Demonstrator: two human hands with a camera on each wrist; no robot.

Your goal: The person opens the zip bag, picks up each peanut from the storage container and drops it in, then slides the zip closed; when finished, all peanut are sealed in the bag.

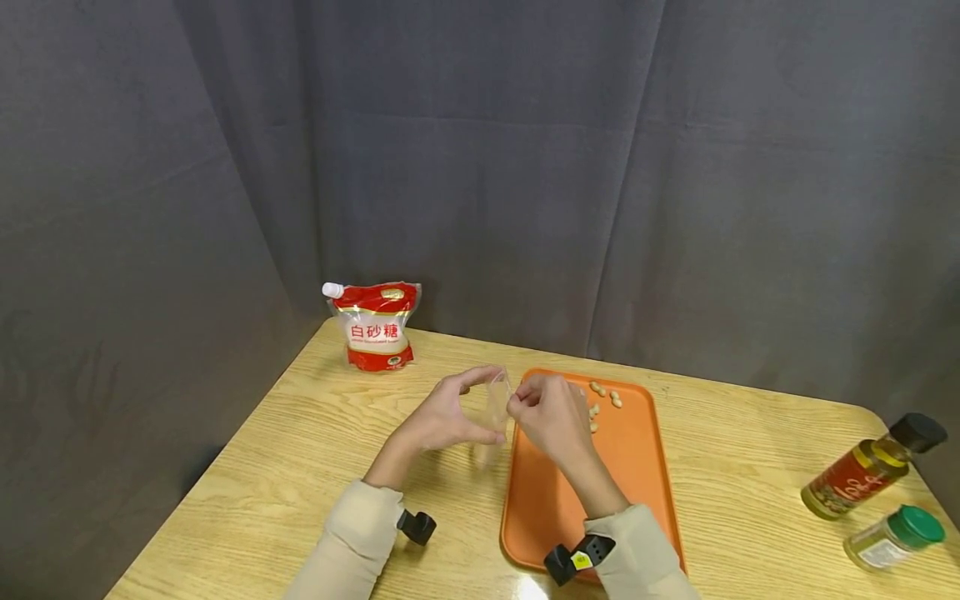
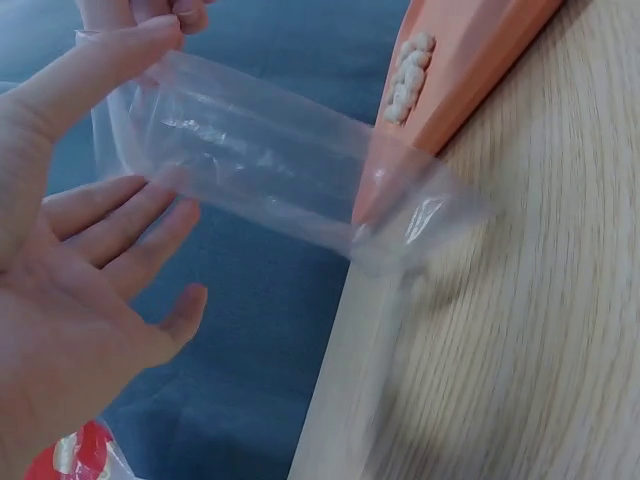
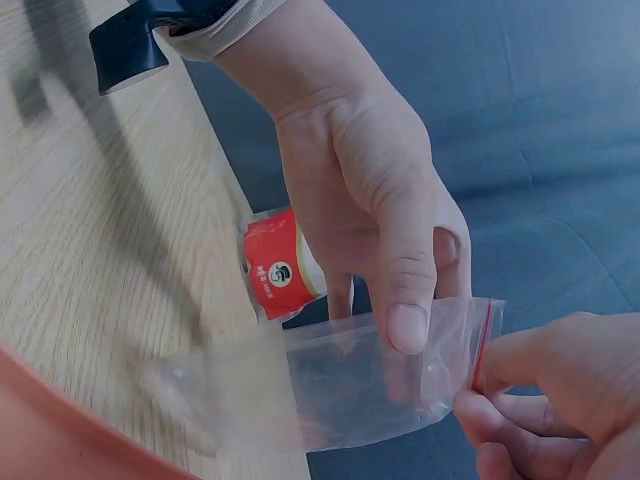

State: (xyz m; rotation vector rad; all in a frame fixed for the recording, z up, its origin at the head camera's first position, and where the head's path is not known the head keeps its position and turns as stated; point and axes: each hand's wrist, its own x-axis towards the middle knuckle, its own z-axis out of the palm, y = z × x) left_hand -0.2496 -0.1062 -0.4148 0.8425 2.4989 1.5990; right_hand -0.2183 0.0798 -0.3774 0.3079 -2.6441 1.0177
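Between both hands is a clear plastic zip bag [image 2: 270,150] with a red strip along its mouth, seen in the right wrist view. It looks empty and hangs over the wood-grain table beside the orange tray [image 1: 630,475]. My left hand [image 1: 442,417] holds the bag near its mouth, thumb on one side and fingers spread on the other. At the red-striped edge, my right hand [image 3: 560,400] pinches the plastic between thumb and fingers. Several unshelled peanuts [image 2: 408,80] lie on the tray, partly hidden by my right hand in the head view.
A red and white sugar pouch [image 1: 375,329] with a white cap stands at the back left of the table. On the right are a dark-capped bottle [image 1: 855,482] and a small green-lidded jar [image 1: 885,546]. A grey curtain [image 1: 480,183] hangs behind.
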